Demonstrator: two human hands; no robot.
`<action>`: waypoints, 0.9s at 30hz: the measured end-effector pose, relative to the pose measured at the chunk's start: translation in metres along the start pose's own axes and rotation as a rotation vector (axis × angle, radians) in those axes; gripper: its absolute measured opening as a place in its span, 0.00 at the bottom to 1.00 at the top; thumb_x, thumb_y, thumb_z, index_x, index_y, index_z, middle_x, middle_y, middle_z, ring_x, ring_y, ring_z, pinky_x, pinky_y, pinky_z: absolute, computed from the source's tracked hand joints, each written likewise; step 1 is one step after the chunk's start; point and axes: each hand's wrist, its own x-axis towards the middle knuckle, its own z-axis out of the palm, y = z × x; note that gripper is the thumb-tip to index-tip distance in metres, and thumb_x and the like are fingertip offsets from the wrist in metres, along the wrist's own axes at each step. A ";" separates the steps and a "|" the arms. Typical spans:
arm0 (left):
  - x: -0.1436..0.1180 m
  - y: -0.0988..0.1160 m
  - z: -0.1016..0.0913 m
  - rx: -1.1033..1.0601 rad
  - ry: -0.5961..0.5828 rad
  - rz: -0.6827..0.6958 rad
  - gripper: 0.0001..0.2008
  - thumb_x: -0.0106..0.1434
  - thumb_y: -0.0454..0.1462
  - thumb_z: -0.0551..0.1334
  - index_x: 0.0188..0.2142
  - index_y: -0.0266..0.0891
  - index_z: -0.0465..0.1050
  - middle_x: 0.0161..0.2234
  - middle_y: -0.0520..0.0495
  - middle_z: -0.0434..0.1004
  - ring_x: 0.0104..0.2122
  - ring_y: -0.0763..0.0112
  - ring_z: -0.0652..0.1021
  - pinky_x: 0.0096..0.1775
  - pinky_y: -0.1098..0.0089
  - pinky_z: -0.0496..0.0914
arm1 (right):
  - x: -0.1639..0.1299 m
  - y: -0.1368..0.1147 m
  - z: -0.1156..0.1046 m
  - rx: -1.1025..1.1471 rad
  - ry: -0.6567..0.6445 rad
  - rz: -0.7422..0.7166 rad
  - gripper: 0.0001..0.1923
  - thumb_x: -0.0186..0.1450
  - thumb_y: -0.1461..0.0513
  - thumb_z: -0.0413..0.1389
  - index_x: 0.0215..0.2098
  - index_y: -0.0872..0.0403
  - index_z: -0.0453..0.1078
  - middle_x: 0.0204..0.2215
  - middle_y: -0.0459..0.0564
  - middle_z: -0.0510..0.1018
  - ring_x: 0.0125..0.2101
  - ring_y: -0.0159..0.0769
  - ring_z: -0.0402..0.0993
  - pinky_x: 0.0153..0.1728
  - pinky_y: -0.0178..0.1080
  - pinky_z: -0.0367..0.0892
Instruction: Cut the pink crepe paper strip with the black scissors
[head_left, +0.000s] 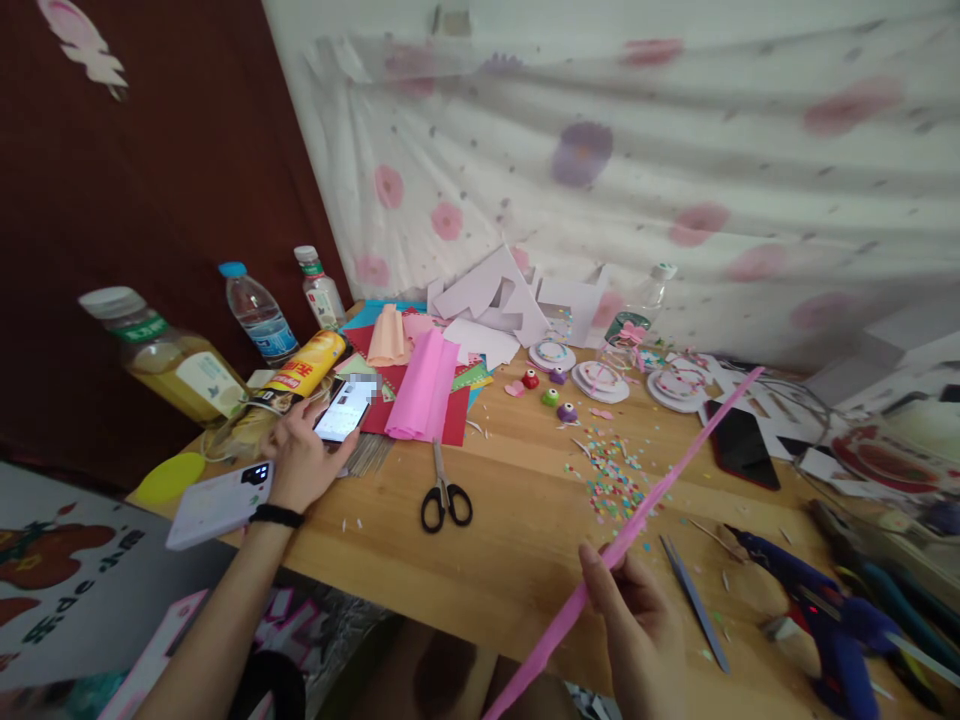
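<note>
My left hand [304, 455] is closed around the edges of a smartphone [347, 410] with a lit screen, tilted up at the left of the table. Between the thumb and fingers of my right hand [630, 610] is a long strip of pink crepe paper [555, 630], slanting from the lower middle up to the right. Black-handled scissors [445, 500] lie between my hands. Behind them is a folded sheet of pink crepe paper [424, 385] on coloured paper. Tweezers [694, 600] rest just right of my right hand.
A blue glue gun [817, 610] and a dark phone [741, 445] lie at the right. Loose confetti [611, 475] covers the middle. White discs [600, 382] with beads stand behind it. Bottles [259, 315] and a yellow tube [307, 365] line the left, near a boxy white object [214, 505].
</note>
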 end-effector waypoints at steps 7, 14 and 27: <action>-0.002 0.000 -0.001 -0.004 0.016 -0.008 0.28 0.61 0.48 0.61 0.56 0.35 0.63 0.60 0.30 0.63 0.60 0.43 0.64 0.57 0.46 0.55 | 0.002 0.005 0.000 0.014 -0.020 -0.006 0.25 0.52 0.43 0.66 0.19 0.54 0.69 0.18 0.42 0.65 0.23 0.33 0.60 0.23 0.34 0.59; -0.001 -0.001 0.000 0.005 0.010 0.003 0.27 0.60 0.48 0.61 0.55 0.34 0.66 0.59 0.30 0.62 0.59 0.43 0.65 0.57 0.48 0.55 | 0.003 0.008 0.000 0.032 -0.032 0.017 0.24 0.52 0.44 0.67 0.20 0.55 0.70 0.19 0.43 0.66 0.23 0.33 0.60 0.23 0.34 0.58; 0.000 0.000 0.002 0.014 -0.027 -0.034 0.29 0.61 0.47 0.62 0.57 0.33 0.65 0.60 0.30 0.62 0.59 0.42 0.65 0.57 0.47 0.56 | 0.002 0.009 -0.001 0.030 -0.037 0.014 0.24 0.53 0.44 0.66 0.21 0.54 0.69 0.19 0.42 0.65 0.24 0.33 0.60 0.25 0.34 0.58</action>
